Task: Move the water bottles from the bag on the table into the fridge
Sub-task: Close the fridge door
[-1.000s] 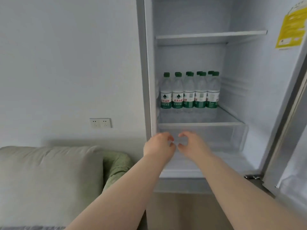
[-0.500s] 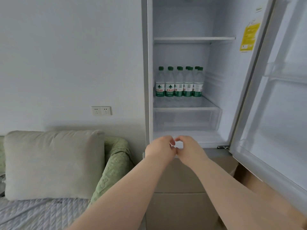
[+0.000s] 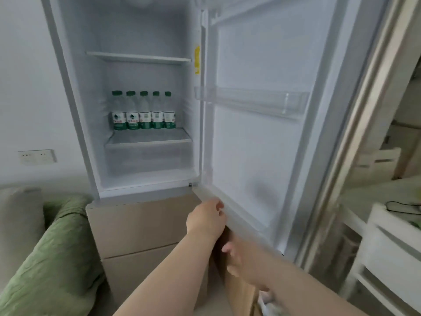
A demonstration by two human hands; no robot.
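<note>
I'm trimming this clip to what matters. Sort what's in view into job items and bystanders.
Job:
bottles, in a row on the fridge shelf
fridge, open
door
left hand, at the door's bottom edge
right hand, under the door's bottom edge

Bystanders:
sofa
cushion
wall sockets
white rack

The fridge [image 3: 75,92] is white inside and out, its door [image 3: 255,156] white too with a clear, colourless rack [image 3: 250,99]. The water bottles [image 3: 143,110] are clear with dark green caps and labels banded white above and green below. A yellow sticker [image 3: 197,59] sits on the inner side wall. The cabinet [image 3: 141,224] under the fridge is pale tan. The blanket [image 3: 54,254] is sage green with a crinkled texture; the cushion [image 3: 18,224] beside it is greyish beige
</note>
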